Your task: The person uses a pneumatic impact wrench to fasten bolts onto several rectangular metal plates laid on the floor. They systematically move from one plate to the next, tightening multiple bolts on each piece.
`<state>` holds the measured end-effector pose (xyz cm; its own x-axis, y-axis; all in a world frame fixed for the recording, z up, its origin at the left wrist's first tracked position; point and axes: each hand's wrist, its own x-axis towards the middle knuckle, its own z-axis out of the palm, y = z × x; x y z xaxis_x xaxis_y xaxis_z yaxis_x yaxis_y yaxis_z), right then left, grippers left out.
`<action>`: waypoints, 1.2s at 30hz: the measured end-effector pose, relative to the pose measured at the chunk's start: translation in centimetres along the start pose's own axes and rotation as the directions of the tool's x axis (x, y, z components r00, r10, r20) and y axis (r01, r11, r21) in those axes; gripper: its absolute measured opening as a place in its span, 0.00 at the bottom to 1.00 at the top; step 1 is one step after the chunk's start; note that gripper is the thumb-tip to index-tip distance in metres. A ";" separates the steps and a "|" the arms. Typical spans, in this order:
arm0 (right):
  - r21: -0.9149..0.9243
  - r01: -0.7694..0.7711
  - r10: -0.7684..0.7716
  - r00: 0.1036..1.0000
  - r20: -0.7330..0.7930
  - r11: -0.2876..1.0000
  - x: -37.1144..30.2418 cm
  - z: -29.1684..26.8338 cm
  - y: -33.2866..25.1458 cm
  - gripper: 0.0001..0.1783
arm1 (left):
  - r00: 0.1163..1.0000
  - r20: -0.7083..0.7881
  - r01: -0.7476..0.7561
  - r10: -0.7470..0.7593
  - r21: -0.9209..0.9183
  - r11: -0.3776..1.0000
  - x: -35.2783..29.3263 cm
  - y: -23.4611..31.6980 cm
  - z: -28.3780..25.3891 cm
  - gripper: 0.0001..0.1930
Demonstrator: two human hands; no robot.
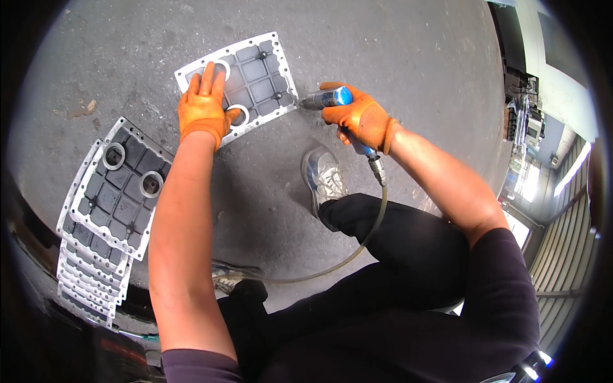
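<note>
A grey metal cover plate (258, 82) lies on the floor ahead of me, with a ribbed inner face, two raised rings and small holes along its bright rim. My left hand (205, 107), in an orange glove, rests on its left part, fingers stretched out between the rings and thumb by the lower ring. In my right hand (365, 120), also gloved in orange, is a blue and grey pistol-shaped air tool (327, 97), its nose at the plate's right edge. Whether the tip touches the rim cannot be made out. A clear air hose (364, 246) runs from its handle.
Several similar cover plates (121, 185) are stacked, overlapping, at the left by my forearm. My shoe (325, 175) stands on the grey concrete floor (408, 51) below the plate. The hose loops across my legs. Shelving and equipment (527, 121) stand at the far right.
</note>
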<state>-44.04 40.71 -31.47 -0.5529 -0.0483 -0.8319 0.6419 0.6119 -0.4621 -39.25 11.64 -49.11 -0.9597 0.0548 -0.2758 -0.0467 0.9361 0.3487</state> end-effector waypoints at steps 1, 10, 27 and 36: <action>-0.007 0.005 -0.005 1.000 0.003 1.000 0.3 -0.1 0.2 0.28 | 1.000 0.010 0.001 -0.001 0.001 1.000 0.1 0.1 0.0 0.51; -0.025 0.065 -0.064 0.997 0.043 0.998 -1.2 -0.4 -0.1 0.37 | 0.997 0.072 0.033 -0.031 -0.027 0.999 0.6 0.8 -0.1 0.52; 0.053 0.060 -0.065 0.992 0.106 0.997 -1.4 3.0 -0.5 0.36 | 0.996 -0.091 -0.026 0.019 -0.071 0.997 -0.6 0.4 -1.0 0.47; -0.108 0.040 -0.027 0.993 0.119 0.993 -1.0 3.9 -1.7 0.38 | 0.998 -0.066 0.001 -0.004 -0.052 0.999 -0.8 1.0 -2.1 0.47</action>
<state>-42.47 36.62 -31.03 -0.5026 -0.1584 -0.8499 0.5582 0.6913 -0.4589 -39.13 11.84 -46.68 -0.9756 0.0277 -0.2178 -0.0621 0.9166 0.3949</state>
